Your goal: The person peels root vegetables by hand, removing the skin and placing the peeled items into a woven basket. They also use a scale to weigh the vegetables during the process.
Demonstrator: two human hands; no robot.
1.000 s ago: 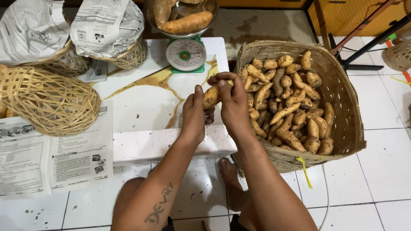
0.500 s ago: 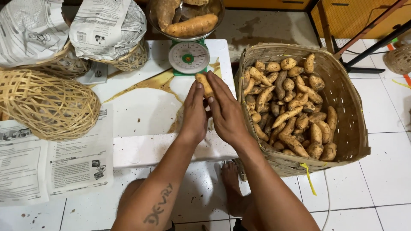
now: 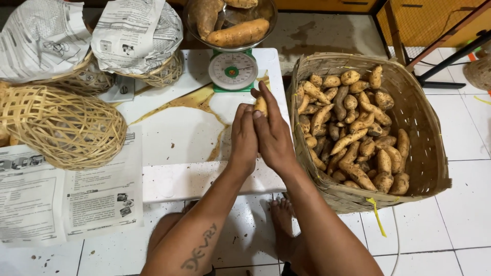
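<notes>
Both my hands meet over the low white table, clasping one small sweet potato whose tip peeks out between the fingers. My left hand presses it from the left, and my right hand covers it from the right. Just beyond them stands a green kitchen scale whose bowl carries a few large sweet potatoes. To the right, on the floor, a big woven basket is full of several small sweet potatoes.
An overturned open-weave basket lies on the table's left. Two baskets lined with newspaper stand at the back left. Printed sheets hang over the near left edge. My bare feet rest on white floor tiles. Dark metal legs stand at the back right.
My hands have carried the small sweet potato from beside the big basket's rim leftward over the table, toward the scale, and have closed more tightly around it.
</notes>
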